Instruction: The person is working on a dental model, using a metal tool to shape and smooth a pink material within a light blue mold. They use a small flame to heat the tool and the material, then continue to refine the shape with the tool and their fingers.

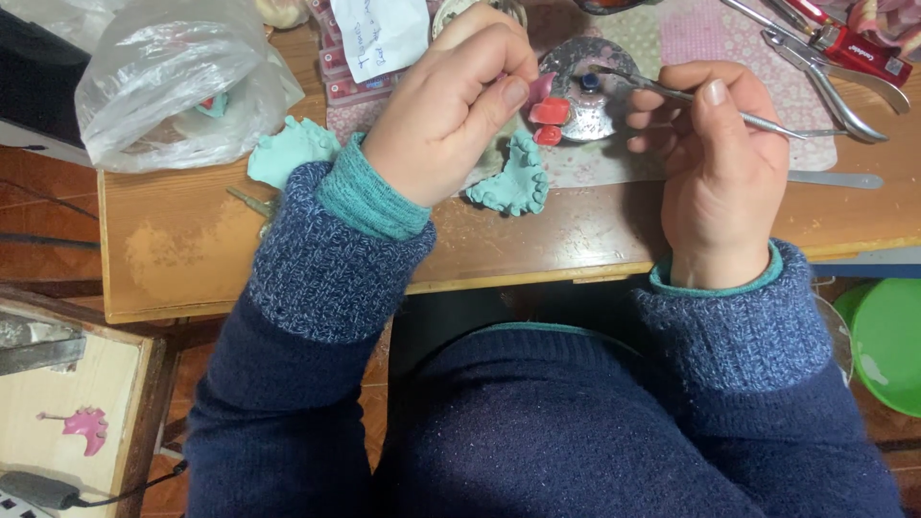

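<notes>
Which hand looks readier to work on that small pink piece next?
Probably the right hand: it grips the thin metal carving tool, tip by the round metal dish. The left hand only pinches the small pink wax piece.

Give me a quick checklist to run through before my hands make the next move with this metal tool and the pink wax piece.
1. Left hand grips the pink wax piece: ok.
2. Right hand holds the metal tool firmly: ok.
3. Tool tip reaches the round metal dish: ok.
4. Tip hot enough: cannot tell.
5. Green tooth model lies within reach on the table: ok.
6. Pliers lie apart from the hands: ok.
</notes>
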